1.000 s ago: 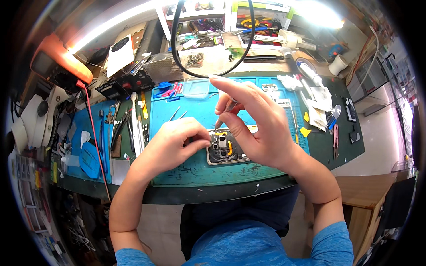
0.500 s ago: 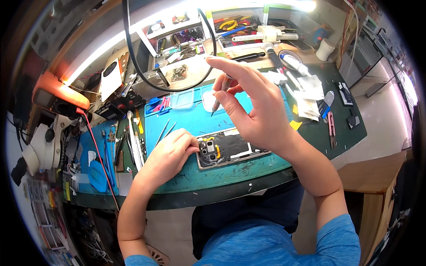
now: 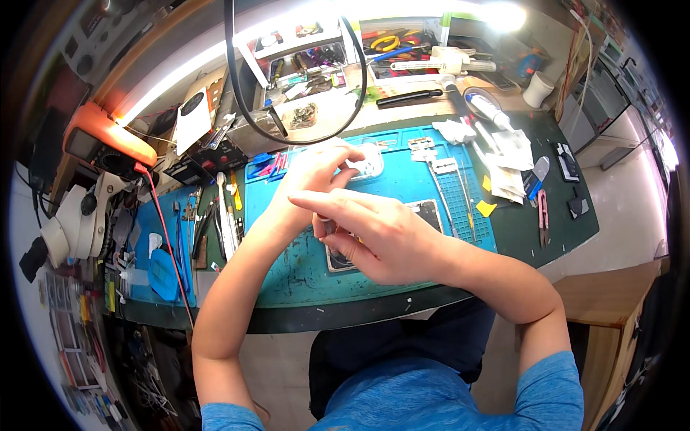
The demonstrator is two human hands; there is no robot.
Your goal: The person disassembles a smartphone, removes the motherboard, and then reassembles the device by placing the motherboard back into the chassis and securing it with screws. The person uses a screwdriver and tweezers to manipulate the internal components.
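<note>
My right hand (image 3: 381, 237) grips a slim screwdriver (image 3: 328, 225), whose handle shows between thumb and fingers; its tip is hidden. Beneath this hand lies an opened phone (image 3: 428, 213), mostly covered, with only its ends showing. My left hand (image 3: 320, 176) reaches past it to a small clear plastic box (image 3: 373, 162) at the back of the blue work mat (image 3: 287, 269). Its thumb and forefinger curl toward each other at the box's left side. Whatever may be between these fingertips is too small to make out.
Tweezers (image 3: 466, 190) and small metal parts (image 3: 424, 151) lie on the mat's right side. Beyond are white tissues (image 3: 510, 154), pink-handled pliers (image 3: 543, 215) and a white tube (image 3: 490, 111). An orange multimeter (image 3: 108, 147) stands left. A black cable loop (image 3: 233, 79) hangs overhead.
My left hand has moved from the phone's left end up to the clear box. My right hand, with the screwdriver, has come down and left over the phone.
</note>
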